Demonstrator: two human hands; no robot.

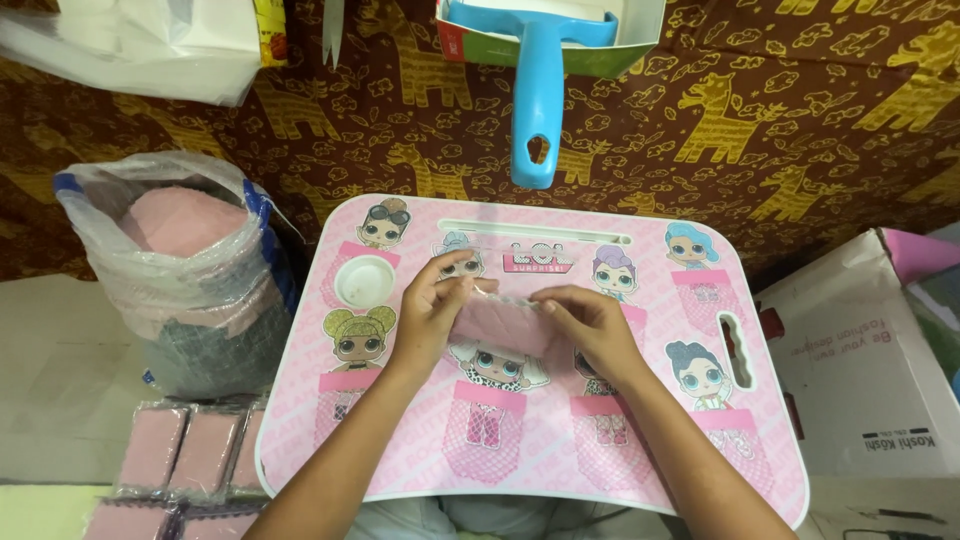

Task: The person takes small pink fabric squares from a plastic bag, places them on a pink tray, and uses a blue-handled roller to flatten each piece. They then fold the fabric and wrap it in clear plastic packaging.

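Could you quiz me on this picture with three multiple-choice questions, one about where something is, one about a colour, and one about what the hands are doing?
1. Where is the clear plastic bag stuffed with pink things?
A. On the lap tray
B. Left of the lap tray
C. Inside the white cardboard box

2. What colour is the long-handled tool above the lap tray?
A. Blue
B. Red
C. Green

3. What are the hands doing?
A. Both rest flat and empty
B. Only one touches the pink pad
C. Both hold one pink pad

Answers:
1 B, the bag stands on the floor beside the tray's left edge.
2 A, its handle and head are light blue.
3 C, the left hand and right hand grip the ends of the pink pad over the tray.
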